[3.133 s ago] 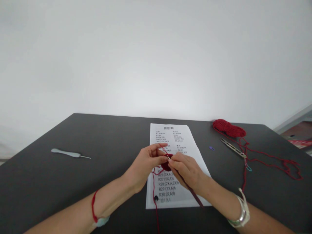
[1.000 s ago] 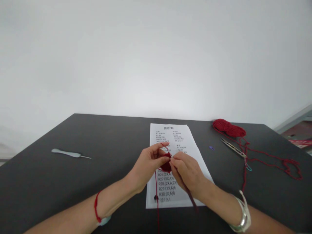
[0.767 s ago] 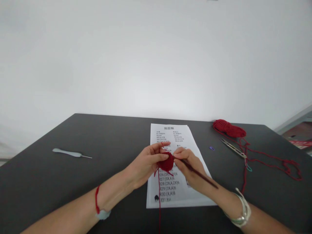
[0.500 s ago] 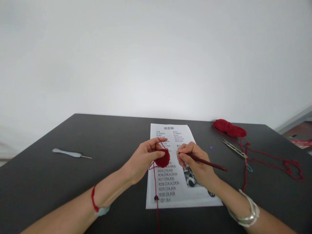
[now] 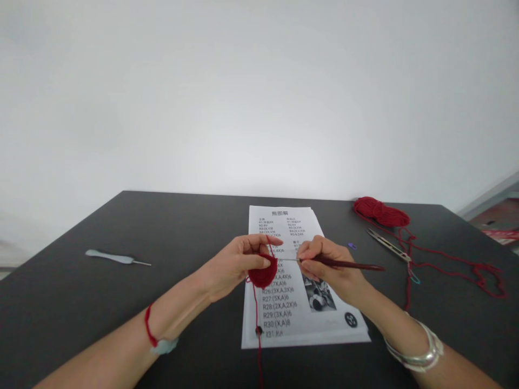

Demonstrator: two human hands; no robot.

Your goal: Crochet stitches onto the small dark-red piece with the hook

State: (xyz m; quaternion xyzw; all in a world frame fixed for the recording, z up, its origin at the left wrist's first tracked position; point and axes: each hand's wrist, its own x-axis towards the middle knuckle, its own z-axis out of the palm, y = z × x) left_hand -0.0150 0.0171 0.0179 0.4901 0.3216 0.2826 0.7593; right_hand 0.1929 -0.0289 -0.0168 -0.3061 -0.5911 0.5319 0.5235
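A small round piece of red crochet (image 5: 263,274) is pinched between the thumb and fingers of my left hand (image 5: 239,265). Red yarn runs over my left index finger, and a strand (image 5: 257,313) hangs down across the paper. My right hand (image 5: 324,261) grips a crochet hook (image 5: 348,265) with a dark red-brown handle, held like a pen. Its thin metal shaft points left and reaches the upper right edge of the crochet piece. Whether the hook's tip is inside a stitch is too small to make out.
Under my hands lies a printed pattern sheet (image 5: 279,335) on the dark table (image 5: 194,221). A grey-handled crochet hook (image 5: 115,257) rests at left. To the right are a red yarn skein (image 5: 381,212), thread snips (image 5: 389,245), a purple stitch marker (image 5: 352,246) and loose yarn.
Both hands have shifted: the left, with the crochet piece, slightly left and down; the right slightly to the right. More of the hook's metal shaft shows, and the hook lies more level.
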